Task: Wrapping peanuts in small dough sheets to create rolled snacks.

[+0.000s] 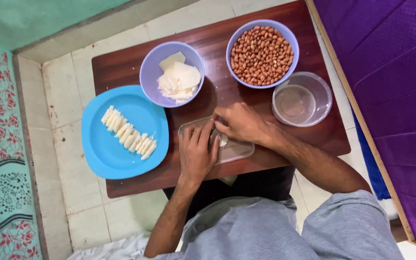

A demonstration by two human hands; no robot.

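Both hands meet over a clear flat lid [237, 150] on the low tabletop [121, 67], left hand [197, 153] pressing flat to steady it, right hand [239, 124] apparently pinching a small white piece [223, 142] beneath its grip.

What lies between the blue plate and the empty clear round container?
In the head view, between the blue plate and clear round container: both hands, left, right, on a clear rectangular tray.

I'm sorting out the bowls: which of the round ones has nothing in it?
The clear bowl at the table's right edge. The two purple bowls hold peanuts and white sheets.
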